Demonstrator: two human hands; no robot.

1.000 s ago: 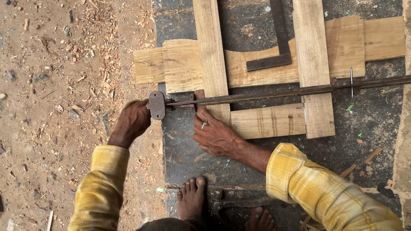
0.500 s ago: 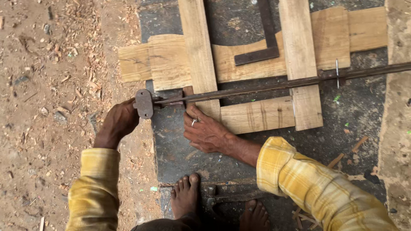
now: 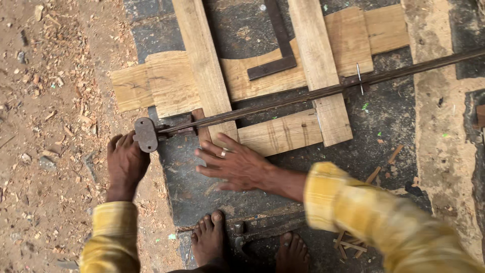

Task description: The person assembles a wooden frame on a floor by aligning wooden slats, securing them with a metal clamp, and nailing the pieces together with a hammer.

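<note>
A long rusty iron bar clamp point(image 3: 323, 91) lies slantwise across a frame of pale wooden planks point(image 3: 202, 76) on a dark slab. My left hand point(image 3: 125, 164) grips the clamp's end plate point(image 3: 146, 134) at the slab's left edge. My right hand point(image 3: 233, 164) lies flat with its fingers spread and a ring on one finger. It sits just below the lower end of the left upright plank, beside a short cross board point(image 3: 280, 132). Yellow sleeves cover both of my arms.
A dark metal square point(image 3: 277, 55) rests on the frame between the two upright planks. My bare feet point(image 3: 209, 237) stand at the slab's near edge by a dark iron piece. Sandy ground with wood chips point(image 3: 50, 101) lies left; small wood scraps point(image 3: 384, 162) lie right.
The view has shifted a little. My right hand has slid slightly down off the plank end and spread its fingers. My left hand stays on the clamp's end.
</note>
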